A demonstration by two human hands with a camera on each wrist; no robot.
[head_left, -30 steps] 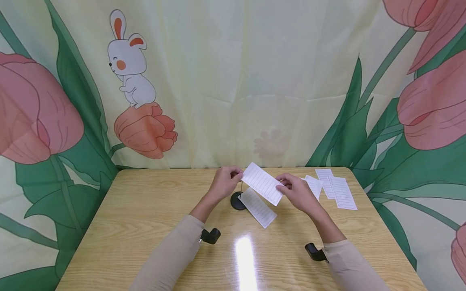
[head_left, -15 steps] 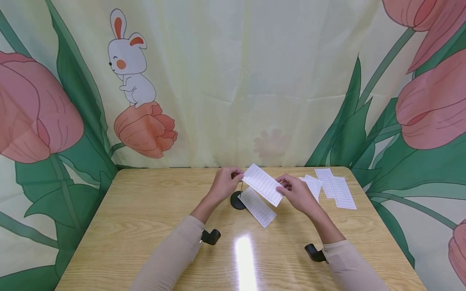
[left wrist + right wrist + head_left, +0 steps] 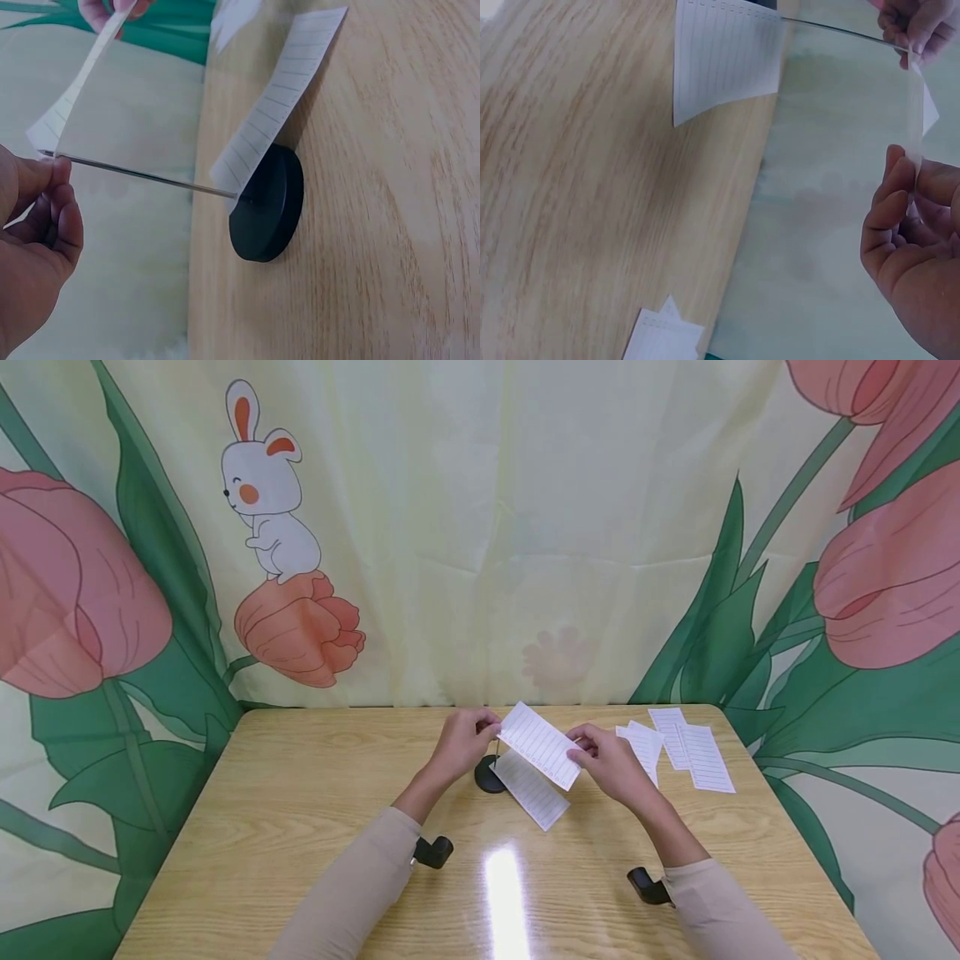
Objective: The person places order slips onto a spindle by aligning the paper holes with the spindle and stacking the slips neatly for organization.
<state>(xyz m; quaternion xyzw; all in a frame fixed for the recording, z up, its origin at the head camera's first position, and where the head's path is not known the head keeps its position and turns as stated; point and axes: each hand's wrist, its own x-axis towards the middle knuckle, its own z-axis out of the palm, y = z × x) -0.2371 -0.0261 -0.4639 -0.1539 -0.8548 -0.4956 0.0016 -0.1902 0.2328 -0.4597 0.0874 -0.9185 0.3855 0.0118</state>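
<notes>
A bill spike stands on the table; its black round base (image 3: 274, 214) and thin metal rod (image 3: 150, 177) show in the left wrist view. One lined paper slip (image 3: 534, 792) is on the rod down at the base, sloping to the table. Above it, both hands hold a second lined slip (image 3: 538, 745) at the rod's top. My left hand (image 3: 461, 742) pinches its left corner, where the metal tip shows past the paper. My right hand (image 3: 609, 763) pinches the slip's right end between thumb and fingers.
Several loose lined slips (image 3: 708, 758) lie overlapping at the back right of the wooden table (image 3: 300, 827). Behind the table's far edge hangs a curtain (image 3: 435, 527) printed with tulips and a rabbit. Black wrist mounts (image 3: 433, 852) stick out at both sleeves.
Both hands and the held slip have come down slightly along the rod. The lower slip and the base stay where they were.
</notes>
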